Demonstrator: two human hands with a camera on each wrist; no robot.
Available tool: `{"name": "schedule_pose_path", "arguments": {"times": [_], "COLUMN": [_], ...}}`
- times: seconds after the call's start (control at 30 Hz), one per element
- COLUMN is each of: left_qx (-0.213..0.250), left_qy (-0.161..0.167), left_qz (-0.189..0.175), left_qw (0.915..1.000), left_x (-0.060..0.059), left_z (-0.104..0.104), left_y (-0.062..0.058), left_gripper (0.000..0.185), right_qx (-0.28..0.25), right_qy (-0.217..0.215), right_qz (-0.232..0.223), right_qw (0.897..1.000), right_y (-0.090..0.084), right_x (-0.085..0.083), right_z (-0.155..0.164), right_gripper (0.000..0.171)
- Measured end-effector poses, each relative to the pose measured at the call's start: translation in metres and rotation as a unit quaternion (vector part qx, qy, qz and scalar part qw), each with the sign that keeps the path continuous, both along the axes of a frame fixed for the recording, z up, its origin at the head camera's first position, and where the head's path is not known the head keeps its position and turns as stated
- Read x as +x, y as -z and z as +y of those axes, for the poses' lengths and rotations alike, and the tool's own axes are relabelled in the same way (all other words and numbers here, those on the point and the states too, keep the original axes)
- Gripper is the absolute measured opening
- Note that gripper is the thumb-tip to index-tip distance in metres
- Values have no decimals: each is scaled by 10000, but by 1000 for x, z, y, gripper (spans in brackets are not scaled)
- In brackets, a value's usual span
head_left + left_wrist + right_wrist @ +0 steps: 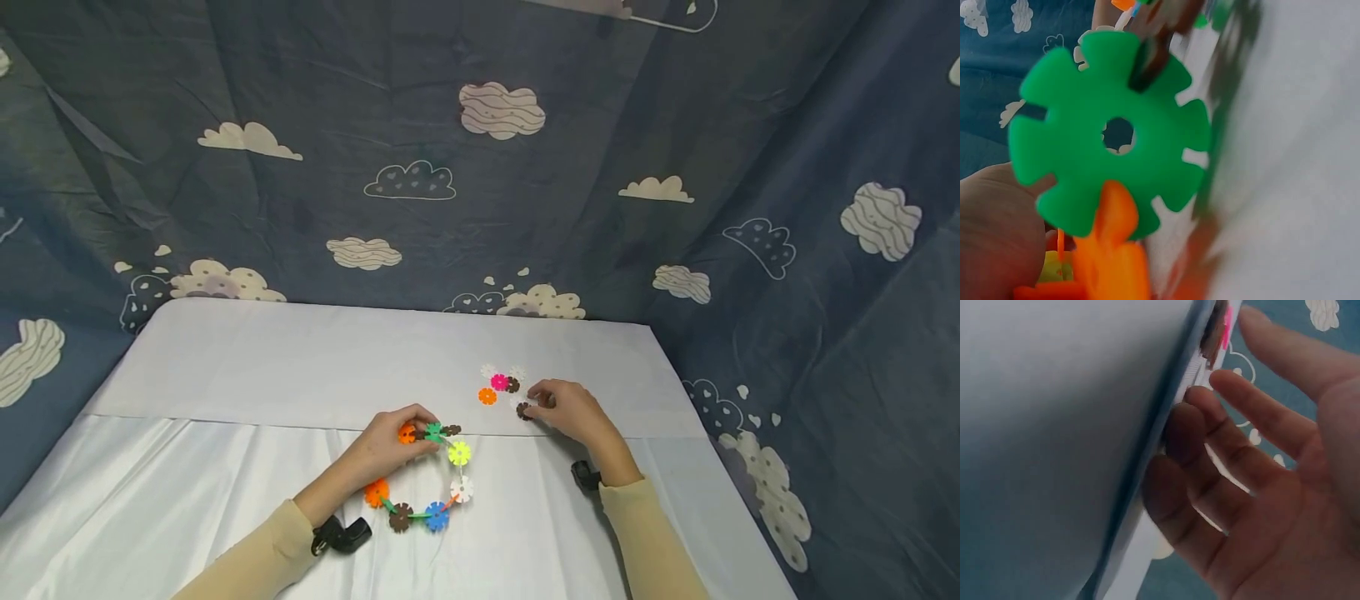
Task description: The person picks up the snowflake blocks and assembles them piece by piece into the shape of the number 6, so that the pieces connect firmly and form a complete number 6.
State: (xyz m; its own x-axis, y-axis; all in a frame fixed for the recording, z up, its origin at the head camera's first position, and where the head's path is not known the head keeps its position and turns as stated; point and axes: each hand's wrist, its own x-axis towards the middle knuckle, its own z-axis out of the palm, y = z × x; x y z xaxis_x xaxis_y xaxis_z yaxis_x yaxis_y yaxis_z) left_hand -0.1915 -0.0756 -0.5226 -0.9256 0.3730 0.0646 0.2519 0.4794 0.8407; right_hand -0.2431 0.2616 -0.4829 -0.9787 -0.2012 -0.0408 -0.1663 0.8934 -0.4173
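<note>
On the smooth white cloth, the left hand grips a ring of notched plastic discs; at its two o'clock, the right hand pinches a brown disc.

On the bench, a ring of linked snowflake discs lies near the front edge, about centre. The left hand sits at the ring's eleven o'clock, on its rim. A small cluster of loose discs lies at the ring's one o'clock, farther back. The right hand rests at the cluster's four o'clock, just beside it, on a single disc.
</note>
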Motion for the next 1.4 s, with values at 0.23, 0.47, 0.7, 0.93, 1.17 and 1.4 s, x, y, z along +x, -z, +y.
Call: {"name": "schedule_pose_path", "arguments": {"times": [0.23,0.47,0.7,0.93,1.17,1.4], "left_qx": [-13,-29,86,151,206,273], "left_qy": [62,81,40,2,12,71], "left_qz": [44,39,20,1,52,101], "left_qw": [10000,10000,10000,9999,9998,9996], "left_x": [0,0,1,1,1,1], "left_z": [0,0,0,0,0,-1], "left_y": [1,0,-1,-1,0,0], "left_gripper": [31,31,30,29,29,29], "right_qx": [-26,-344,-2235,-3788,-3892,-3884], "right_qy": [17,-198,-218,-101,-265,-252], "right_qz": [-262,-460,-1081,-1838,-1902,-1924], "right_qw": [9997,9982,9684,9070,9009,9008], "right_y": [7,8,-6,-8,-1,3], "right_x": [-4,-4,9,23,29,31], "right_z": [-1,-3,-27,-57,-72,-78], "right_gripper": [21,9,21,19,23,20]}}
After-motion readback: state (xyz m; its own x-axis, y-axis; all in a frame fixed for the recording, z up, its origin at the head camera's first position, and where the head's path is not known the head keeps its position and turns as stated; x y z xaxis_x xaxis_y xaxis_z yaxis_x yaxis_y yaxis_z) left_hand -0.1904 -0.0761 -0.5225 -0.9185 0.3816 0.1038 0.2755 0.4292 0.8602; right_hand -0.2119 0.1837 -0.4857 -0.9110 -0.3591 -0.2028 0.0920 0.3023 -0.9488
